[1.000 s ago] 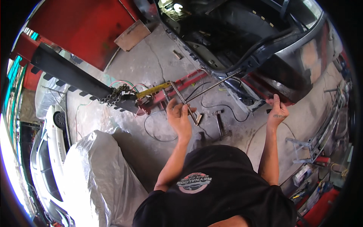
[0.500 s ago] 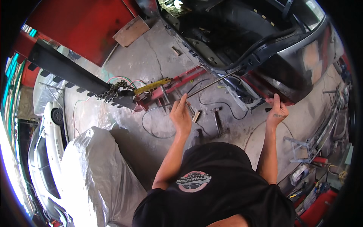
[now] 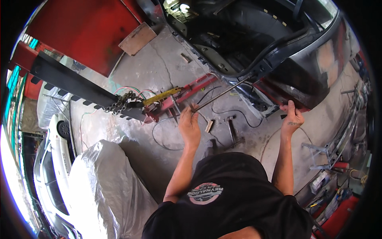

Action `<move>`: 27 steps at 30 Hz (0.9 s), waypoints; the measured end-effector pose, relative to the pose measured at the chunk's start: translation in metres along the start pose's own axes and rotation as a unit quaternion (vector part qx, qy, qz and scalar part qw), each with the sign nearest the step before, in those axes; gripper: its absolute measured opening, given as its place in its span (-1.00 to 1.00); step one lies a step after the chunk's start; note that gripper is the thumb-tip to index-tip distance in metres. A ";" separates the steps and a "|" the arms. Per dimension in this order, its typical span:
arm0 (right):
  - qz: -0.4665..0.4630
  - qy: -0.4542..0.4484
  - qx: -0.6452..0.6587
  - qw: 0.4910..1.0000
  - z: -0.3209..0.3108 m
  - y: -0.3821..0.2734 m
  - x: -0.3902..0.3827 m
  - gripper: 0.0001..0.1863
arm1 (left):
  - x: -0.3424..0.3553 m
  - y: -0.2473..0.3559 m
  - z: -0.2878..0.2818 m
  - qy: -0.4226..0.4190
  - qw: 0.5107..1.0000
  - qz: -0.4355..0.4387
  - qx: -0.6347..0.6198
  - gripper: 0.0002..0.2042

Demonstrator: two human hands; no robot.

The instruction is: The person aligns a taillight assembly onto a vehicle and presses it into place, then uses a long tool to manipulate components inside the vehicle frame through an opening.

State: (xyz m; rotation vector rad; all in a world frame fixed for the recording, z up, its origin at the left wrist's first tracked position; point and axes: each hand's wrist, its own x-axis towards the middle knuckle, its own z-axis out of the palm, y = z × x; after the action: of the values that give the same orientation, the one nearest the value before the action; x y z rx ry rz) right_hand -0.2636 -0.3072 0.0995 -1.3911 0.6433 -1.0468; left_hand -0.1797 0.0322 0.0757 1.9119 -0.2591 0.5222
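My left hand (image 3: 189,123) has its fingers closed around the handle end of a long, thin metal rod (image 3: 219,96), which slants up and right to the lower edge of a dark car body shell (image 3: 246,63). My right hand (image 3: 293,117) is closed on the lower corner of the red and black rear panel (image 3: 284,93) of that shell. Beyond my left hand are a yellow bar (image 3: 161,96), a red steel beam (image 3: 185,93) and a chain (image 3: 126,97). A hammer (image 3: 230,129) and a small wooden block (image 3: 209,126) lie on the floor below the rod.
A black post (image 3: 67,75) lies diagonally by a red panel (image 3: 75,36) at upper left. A silver-covered object (image 3: 103,187) stands at my left, near a white car (image 3: 57,163). Hoses (image 3: 254,125) cross the floor. Metal parts and tools (image 3: 330,155) line the right side.
The crossbar at the rod's handle end, long and conspicuous a second ago, is now mostly behind my left hand, which has shifted slightly and closed round it. My right hand stays in place.
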 end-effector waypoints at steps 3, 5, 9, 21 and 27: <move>-0.004 0.003 0.000 1.000 0.001 -0.001 0.001 -0.63 | -0.002 -0.003 -0.003 -0.021 0.988 0.068 0.135 -0.67; -0.007 0.003 -0.002 1.000 0.001 0.000 0.001 -0.63 | -0.008 -0.003 -0.003 -0.045 0.992 0.002 0.118 -0.63; -0.006 -0.002 0.007 1.000 0.001 0.002 0.002 -0.64 | -0.011 -0.002 0.000 -0.036 0.965 -0.183 -0.184 -0.67; 0.002 -0.002 0.009 1.000 0.001 -0.002 0.000 -0.64 | -0.009 -0.029 0.006 0.024 0.999 -0.033 -0.033 -0.65; -0.003 0.002 -0.021 1.000 0.001 0.000 0.001 -0.64 | -0.003 0.001 0.011 0.008 0.967 -0.214 -0.138 -0.79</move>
State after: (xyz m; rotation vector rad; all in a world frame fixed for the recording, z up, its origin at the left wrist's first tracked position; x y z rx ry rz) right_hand -0.2626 -0.3079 0.0994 -1.4278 0.6673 -1.0474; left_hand -0.1798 0.0216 0.0713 1.6261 0.0919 0.1975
